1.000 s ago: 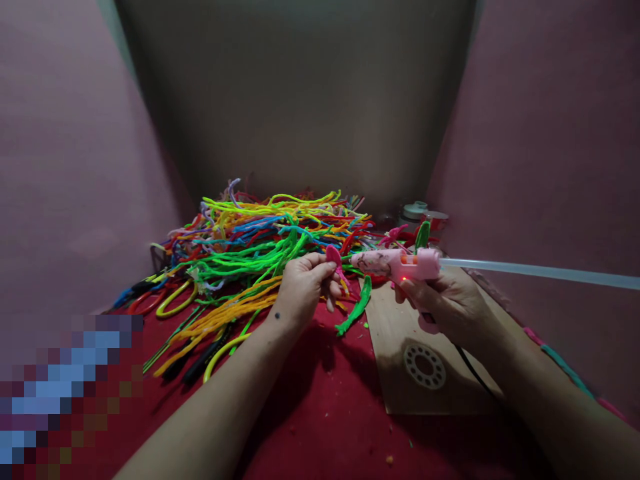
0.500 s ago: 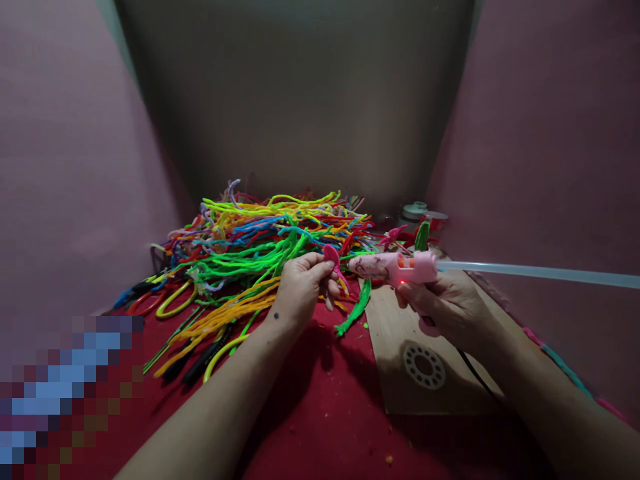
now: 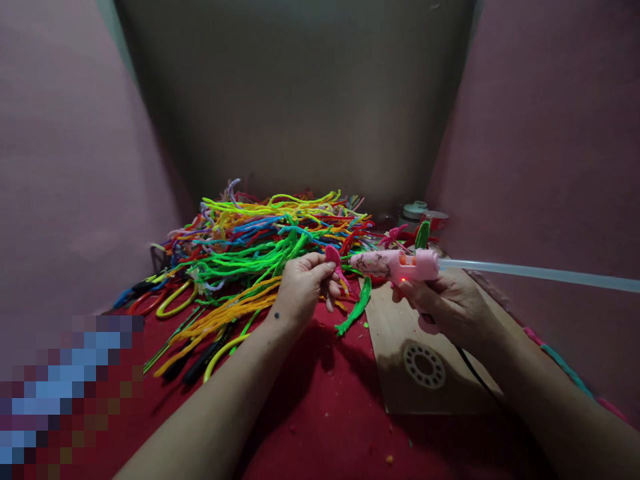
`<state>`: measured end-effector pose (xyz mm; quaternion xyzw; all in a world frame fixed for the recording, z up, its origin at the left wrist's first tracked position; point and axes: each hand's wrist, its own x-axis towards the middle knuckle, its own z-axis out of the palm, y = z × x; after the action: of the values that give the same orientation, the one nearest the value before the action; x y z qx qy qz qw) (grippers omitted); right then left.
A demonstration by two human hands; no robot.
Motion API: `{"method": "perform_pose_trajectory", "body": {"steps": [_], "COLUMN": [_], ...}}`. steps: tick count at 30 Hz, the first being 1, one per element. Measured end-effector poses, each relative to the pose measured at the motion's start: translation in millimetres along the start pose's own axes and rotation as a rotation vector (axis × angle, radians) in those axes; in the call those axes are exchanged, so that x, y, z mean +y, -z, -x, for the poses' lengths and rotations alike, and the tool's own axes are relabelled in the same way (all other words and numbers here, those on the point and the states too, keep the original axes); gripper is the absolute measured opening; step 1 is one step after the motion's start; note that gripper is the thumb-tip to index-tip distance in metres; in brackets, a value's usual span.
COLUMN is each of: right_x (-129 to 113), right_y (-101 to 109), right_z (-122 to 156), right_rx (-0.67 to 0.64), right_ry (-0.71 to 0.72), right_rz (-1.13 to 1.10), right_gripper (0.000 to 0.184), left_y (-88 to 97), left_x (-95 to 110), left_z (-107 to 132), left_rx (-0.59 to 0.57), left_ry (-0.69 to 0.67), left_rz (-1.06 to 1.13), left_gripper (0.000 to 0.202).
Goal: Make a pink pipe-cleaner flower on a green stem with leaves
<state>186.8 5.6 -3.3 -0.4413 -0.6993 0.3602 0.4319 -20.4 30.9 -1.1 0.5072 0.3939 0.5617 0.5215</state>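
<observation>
Seen from the head camera, a person's left hand [image 3: 303, 288] pinches a small pink fuzzy pipe-cleaner petal [image 3: 333, 255] between thumb and fingertips above a red cloth-covered table [image 3: 320, 407], while the right hand [image 3: 445, 303] is clenched around the grip of a pink plastic hot-glue gun [image 3: 400, 265], its nozzle just beside the petal and a long clear glue stick [image 3: 540, 274] jutting from its back. A curved green pipe-cleaner leaf [image 3: 356, 308] lies on the cloth below the petal, at the edge of a brown cardboard sheet [image 3: 395, 333], with a tangled heap of multicoloured pipe cleaners [image 3: 250, 247] behind the left hand
</observation>
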Motion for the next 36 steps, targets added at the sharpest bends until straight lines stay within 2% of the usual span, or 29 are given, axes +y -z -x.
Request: {"method": "perform_pose_trajectory", "body": {"steps": [9, 26, 36], "right_x": [-0.4, -9.1, -4.5], "right_y": [-0.6, 1.0, -0.9], "right_z": [0.0, 2.0, 0.2], "right_rx": [0.010, -0.020, 0.029], "right_ry": [-0.028, 0.050, -0.018], "right_rz": [-0.014, 0.068, -0.018], "right_gripper": [0.039, 0.038, 0.039], "left_y": [0.5, 3.7, 1.3], "left_x": [0.3, -1.5, -0.2], "left_z": [-0.4, -2.7, -0.2], "left_rx": [-0.004, -0.015, -0.027], "left_ry": [0.003, 0.006, 0.002], "left_rz": [0.014, -0.008, -0.007], "left_gripper": [0.013, 0.017, 0.014]}}
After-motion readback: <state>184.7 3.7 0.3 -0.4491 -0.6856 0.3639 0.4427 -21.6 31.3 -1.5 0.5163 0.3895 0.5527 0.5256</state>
